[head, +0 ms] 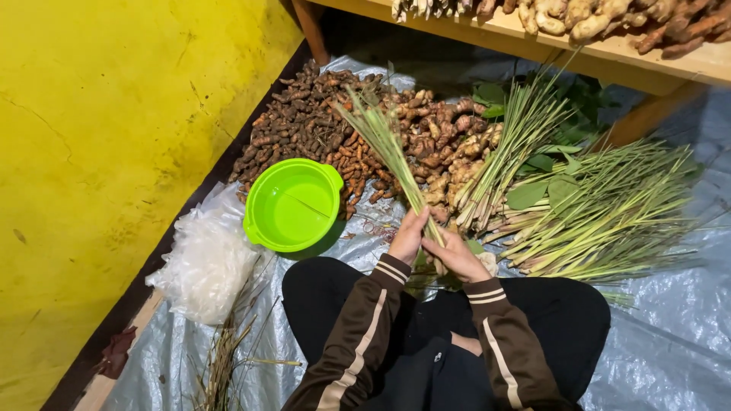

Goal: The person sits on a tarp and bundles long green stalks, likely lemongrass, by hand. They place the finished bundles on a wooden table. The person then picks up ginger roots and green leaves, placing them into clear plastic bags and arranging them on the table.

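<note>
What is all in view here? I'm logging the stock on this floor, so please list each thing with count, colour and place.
lemongrass bundle: one, pale green, held in both hands, tips pointing away
loose lemongrass stalks: two heaps, green, on the sheet at right
small roots: one heap, dark brown, top centre by the wall
ginger-like roots: one heap, tan-brown, behind the bundle
green leaves: several, among the stalks
basin: one, bright green, left of the hands
plastic bags: one pile, clear white, lower left
dry trimmings: a scatter, brown, bottom left
plastic sheet: one, grey, covers the floor
wooden shelf: one, carrying more roots, top
wall: yellow, left
left hand: grips the bundle's base
right hand: grips beside it
</note>
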